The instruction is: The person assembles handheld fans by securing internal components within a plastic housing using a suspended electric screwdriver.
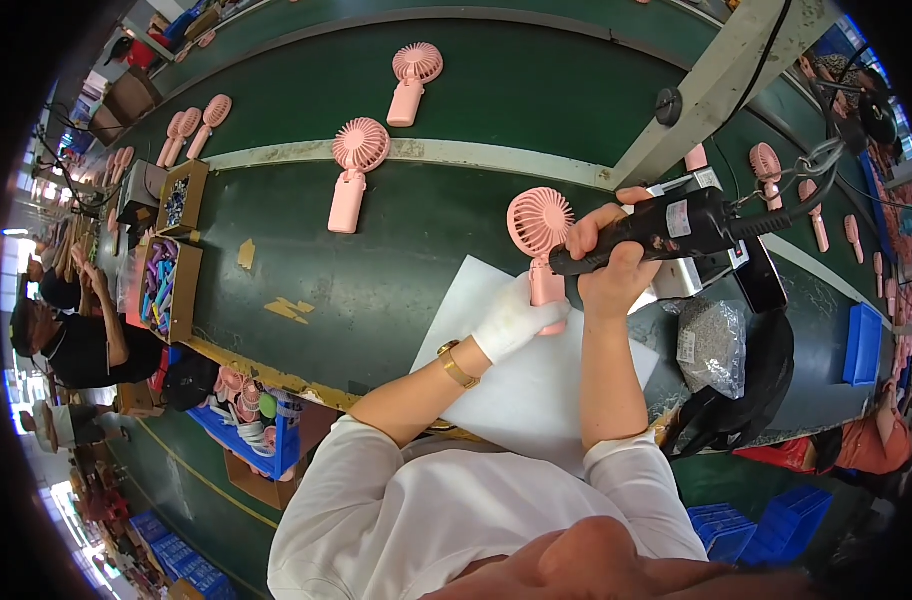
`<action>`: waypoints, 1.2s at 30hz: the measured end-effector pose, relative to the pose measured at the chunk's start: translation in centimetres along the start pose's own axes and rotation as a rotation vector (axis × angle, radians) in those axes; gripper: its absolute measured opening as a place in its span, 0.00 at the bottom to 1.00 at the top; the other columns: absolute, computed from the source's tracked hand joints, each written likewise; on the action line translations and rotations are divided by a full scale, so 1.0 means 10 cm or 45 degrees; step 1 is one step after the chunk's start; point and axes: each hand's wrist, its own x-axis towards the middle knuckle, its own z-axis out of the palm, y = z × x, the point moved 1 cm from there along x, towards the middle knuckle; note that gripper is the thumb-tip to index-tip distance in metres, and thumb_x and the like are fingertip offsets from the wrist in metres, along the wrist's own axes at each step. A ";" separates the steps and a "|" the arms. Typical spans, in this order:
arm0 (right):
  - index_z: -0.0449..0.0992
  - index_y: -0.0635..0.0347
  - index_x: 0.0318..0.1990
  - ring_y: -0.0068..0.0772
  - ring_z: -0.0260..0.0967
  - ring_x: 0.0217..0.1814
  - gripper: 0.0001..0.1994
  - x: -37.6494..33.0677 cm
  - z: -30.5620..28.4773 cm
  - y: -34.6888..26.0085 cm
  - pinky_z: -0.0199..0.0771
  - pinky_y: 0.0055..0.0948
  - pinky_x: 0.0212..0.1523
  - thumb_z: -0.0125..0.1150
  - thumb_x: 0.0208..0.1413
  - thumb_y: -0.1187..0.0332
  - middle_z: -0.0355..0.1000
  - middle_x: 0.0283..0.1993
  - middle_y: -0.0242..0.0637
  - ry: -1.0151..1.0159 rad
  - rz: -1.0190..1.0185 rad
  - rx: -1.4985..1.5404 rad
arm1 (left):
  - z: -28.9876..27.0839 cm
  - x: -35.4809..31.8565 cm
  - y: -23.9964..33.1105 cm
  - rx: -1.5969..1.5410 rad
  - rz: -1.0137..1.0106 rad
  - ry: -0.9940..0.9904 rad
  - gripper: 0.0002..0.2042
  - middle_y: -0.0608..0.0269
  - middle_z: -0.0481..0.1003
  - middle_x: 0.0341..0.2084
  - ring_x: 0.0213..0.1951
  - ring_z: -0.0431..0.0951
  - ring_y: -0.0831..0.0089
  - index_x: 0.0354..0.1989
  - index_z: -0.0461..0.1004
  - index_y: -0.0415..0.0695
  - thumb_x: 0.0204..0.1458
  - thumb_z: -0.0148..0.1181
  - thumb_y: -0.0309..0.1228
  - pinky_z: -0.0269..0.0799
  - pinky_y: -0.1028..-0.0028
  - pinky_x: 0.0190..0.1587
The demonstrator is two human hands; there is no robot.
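A pink handheld fan (541, 225) is held over a white foam sheet (476, 310) on the dark green bench. My left hand (514, 322), in a white glove with a gold watch at the wrist, is closed around the fan's handle. My bare right hand (616, 255) grips a black electric screwdriver (666, 225), tilted so its tip points left at the fan's neck. Whether the tip touches a screw there is hidden. Two more pink fans, one nearer (348, 185) and one farther (414, 85), lie beyond my left hand.
Cardboard boxes at left hold purple and blue parts (161, 285) and small screws (179, 200). Right of the foam lie a clear bag of small parts (713, 345) and a black bag (751, 400). A metal post (716, 90) rises at the right; co-workers sit along both sides.
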 end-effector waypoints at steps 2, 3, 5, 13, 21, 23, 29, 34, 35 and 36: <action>0.58 0.61 0.47 0.24 0.57 0.19 0.35 -0.01 0.01 0.01 0.61 0.24 0.22 0.65 0.42 0.45 0.60 0.20 0.34 0.008 0.019 0.022 | 0.00 0.00 -0.02 0.008 0.023 0.019 0.20 0.59 0.74 0.30 0.33 0.74 0.71 0.39 0.68 0.38 0.41 0.60 0.40 0.69 0.73 0.38; 0.58 0.61 0.47 0.24 0.57 0.19 0.35 -0.01 0.00 0.02 0.61 0.24 0.22 0.65 0.42 0.45 0.60 0.20 0.34 0.008 0.019 0.021 | 0.01 0.00 -0.02 0.007 0.023 0.018 0.20 0.59 0.74 0.30 0.33 0.74 0.71 0.39 0.68 0.38 0.41 0.60 0.40 0.69 0.73 0.38; 0.58 0.59 0.46 0.24 0.57 0.19 0.34 -0.01 -0.02 0.07 0.60 0.25 0.22 0.65 0.42 0.44 0.60 0.20 0.34 0.002 0.046 0.046 | 0.02 0.01 -0.03 0.035 0.038 0.035 0.21 0.58 0.74 0.30 0.32 0.74 0.69 0.40 0.68 0.38 0.41 0.59 0.40 0.69 0.73 0.38; 0.59 0.59 0.43 0.24 0.57 0.20 0.32 -0.05 -0.03 0.22 0.60 0.25 0.22 0.65 0.42 0.44 0.61 0.21 0.34 -0.004 0.059 0.074 | 0.00 0.01 -0.01 0.110 0.001 0.069 0.21 0.56 0.75 0.30 0.33 0.75 0.68 0.40 0.68 0.38 0.41 0.59 0.40 0.69 0.73 0.38; 0.59 0.59 0.44 0.25 0.58 0.20 0.33 -0.08 -0.01 0.15 0.62 0.25 0.22 0.66 0.41 0.45 0.62 0.20 0.34 0.070 0.059 -0.004 | 0.00 -0.04 0.13 0.019 -0.047 0.010 0.20 0.59 0.75 0.31 0.34 0.75 0.72 0.40 0.68 0.38 0.42 0.59 0.39 0.69 0.74 0.39; 0.60 0.59 0.46 0.26 0.60 0.20 0.35 -0.07 0.05 0.01 0.63 0.25 0.22 0.67 0.38 0.44 0.63 0.20 0.35 0.137 -0.054 -0.057 | -0.04 -0.01 -0.10 -0.058 0.056 0.101 0.19 0.61 0.73 0.31 0.32 0.75 0.75 0.43 0.66 0.39 0.43 0.59 0.34 0.70 0.75 0.35; 0.59 0.68 0.47 0.25 0.61 0.20 0.20 0.07 -0.20 -0.45 0.64 0.22 0.25 0.56 0.49 0.71 0.66 0.21 0.38 0.159 -0.343 -0.570 | -0.40 0.82 0.70 0.160 0.217 0.060 0.25 0.64 0.69 0.28 0.28 0.73 0.74 0.50 0.60 0.39 0.45 0.62 0.34 0.72 0.74 0.31; 0.61 0.68 0.49 0.21 0.63 0.23 0.21 0.02 -0.17 -0.26 0.64 0.20 0.27 0.53 0.44 0.83 0.67 0.24 0.36 0.167 -0.155 -0.582 | -1.08 1.90 1.02 1.469 0.517 1.057 0.28 0.47 0.70 0.41 0.45 0.71 0.54 0.41 0.71 0.37 0.39 0.64 0.49 0.68 0.63 0.48; 0.61 0.68 0.49 0.21 0.63 0.23 0.21 0.01 -0.19 -0.26 0.64 0.20 0.27 0.53 0.44 0.83 0.67 0.24 0.36 0.168 -0.167 -0.576 | -1.26 2.05 1.03 1.486 0.238 1.169 0.27 0.48 0.70 0.42 0.45 0.71 0.54 0.40 0.71 0.38 0.39 0.64 0.49 0.69 0.63 0.47; 0.61 0.68 0.49 0.21 0.63 0.24 0.22 0.01 -0.20 -0.26 0.64 0.19 0.28 0.55 0.44 0.82 0.67 0.25 0.36 0.119 -0.144 -0.630 | -1.47 2.17 1.00 1.514 0.050 1.112 0.25 0.49 0.71 0.42 0.45 0.72 0.55 0.40 0.71 0.40 0.39 0.64 0.47 0.71 0.63 0.46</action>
